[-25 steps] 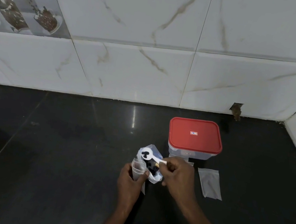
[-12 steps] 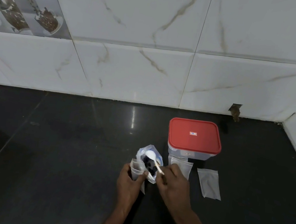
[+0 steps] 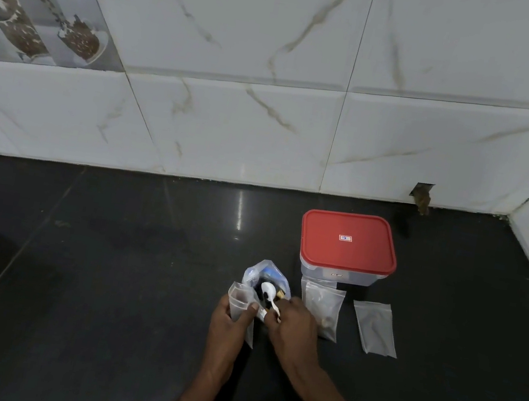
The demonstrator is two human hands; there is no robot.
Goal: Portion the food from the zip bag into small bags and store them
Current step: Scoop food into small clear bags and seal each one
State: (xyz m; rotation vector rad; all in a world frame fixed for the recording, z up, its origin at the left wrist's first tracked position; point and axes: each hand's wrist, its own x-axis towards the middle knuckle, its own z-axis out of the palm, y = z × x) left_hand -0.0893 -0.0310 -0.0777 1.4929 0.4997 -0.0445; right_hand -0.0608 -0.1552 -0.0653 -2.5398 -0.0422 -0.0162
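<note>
Mid-portioning, scoop step. Right hand [image 3: 293, 326] pinches the handle of a white spoon [image 3: 267, 292], bowl angled up and away into the open mouth of the zip bag [image 3: 264, 278], which stands on the black counter [image 3: 105, 279] just in front of both hands. Left hand [image 3: 230, 319] is closed on a small bag [image 3: 238, 300], thumb on its front face, mouth held up and touching the zip bag's left side. Key relation: the small bag's mouth sits directly left of the spoon bowl and slightly nearer the person, so the transfer is likely a short lift and swing leftward, spoon axis staying roughly handle-toward-body. Can't tell if the spoon carries food (contents dark, too small). Two more small bags lie flat to the right: one [image 3: 321, 304] just beside the right hand, one [image 3: 374, 327] further right. Red-lidded container [image 3: 348, 243] behind them, lid on, presumably storage. Risk: narrow floppy bag mouth, spill if it collapses.
</note>
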